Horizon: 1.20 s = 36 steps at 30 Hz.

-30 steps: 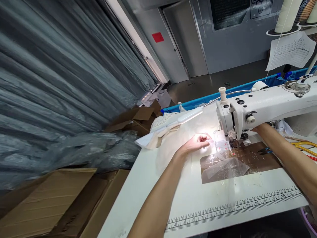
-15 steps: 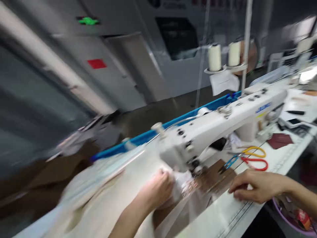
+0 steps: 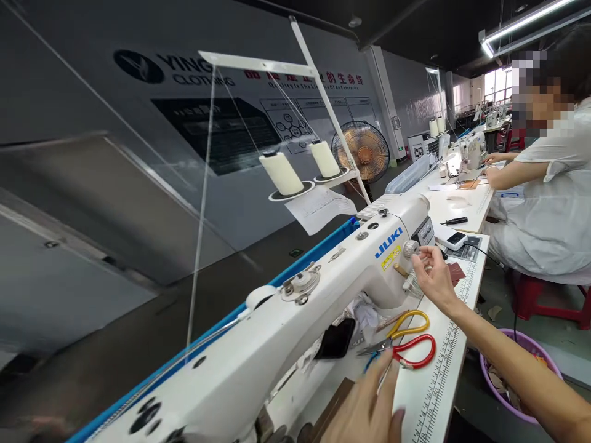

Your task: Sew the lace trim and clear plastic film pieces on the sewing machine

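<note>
A white sewing machine [image 3: 332, 277] runs diagonally across the view. My right hand [image 3: 436, 280] is at its far end, fingers curled at the round stitch dial [image 3: 410, 248]; the fingertips partly cover the dial's edge. My left hand [image 3: 369, 403] is low in the view, blurred, with fingers spread just in front of the scissors [image 3: 413, 351]. These have one yellow and one red handle and lie on the white table [image 3: 415, 394]. Blue-handled thread snips [image 3: 370, 362] show only in part beside the left fingertips. A brown piece [image 3: 339, 400] lies left of that hand.
A black phone-like object [image 3: 336, 338] lies under the machine arm. Two thread cones [image 3: 281, 174] stand on a rack behind. A white device [image 3: 451, 237] with a cable sits past the dial. A purple basket [image 3: 521, 415] is below the table; a co-worker [image 3: 549, 184] sits at right.
The view has swung right. My right hand has moved from the table's front to the stitch dial. My left hand has left the pale fabric and come near the scissors.
</note>
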Available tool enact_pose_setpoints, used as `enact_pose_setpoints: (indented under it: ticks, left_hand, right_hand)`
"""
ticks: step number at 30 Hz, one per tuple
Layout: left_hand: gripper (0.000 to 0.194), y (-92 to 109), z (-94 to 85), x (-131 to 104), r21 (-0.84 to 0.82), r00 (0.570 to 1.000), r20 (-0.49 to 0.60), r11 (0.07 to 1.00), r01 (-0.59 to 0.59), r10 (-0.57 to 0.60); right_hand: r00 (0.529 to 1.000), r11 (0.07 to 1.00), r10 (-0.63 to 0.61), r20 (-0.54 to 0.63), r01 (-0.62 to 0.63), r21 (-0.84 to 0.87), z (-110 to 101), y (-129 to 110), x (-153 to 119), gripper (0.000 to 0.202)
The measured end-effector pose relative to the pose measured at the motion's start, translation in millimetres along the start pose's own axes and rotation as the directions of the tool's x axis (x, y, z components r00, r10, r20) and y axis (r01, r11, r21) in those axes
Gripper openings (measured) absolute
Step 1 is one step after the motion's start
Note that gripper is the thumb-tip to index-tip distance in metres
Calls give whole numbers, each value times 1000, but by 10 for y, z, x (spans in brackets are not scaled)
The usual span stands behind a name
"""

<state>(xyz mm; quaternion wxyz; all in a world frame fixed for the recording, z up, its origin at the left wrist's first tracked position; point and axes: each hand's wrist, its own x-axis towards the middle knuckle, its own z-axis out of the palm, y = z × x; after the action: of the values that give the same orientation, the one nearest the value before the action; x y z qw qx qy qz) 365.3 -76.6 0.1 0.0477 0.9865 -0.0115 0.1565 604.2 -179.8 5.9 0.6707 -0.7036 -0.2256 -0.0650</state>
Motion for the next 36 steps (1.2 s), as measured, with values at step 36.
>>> enact_pose_setpoints:
  ticks: [36]
  left_hand:
    - [56, 18, 875, 1462, -78, 989, -102, 992, 101, -109]
  right_hand:
    - [980, 879, 197, -24, -187, -439, 332, -46, 406, 35]
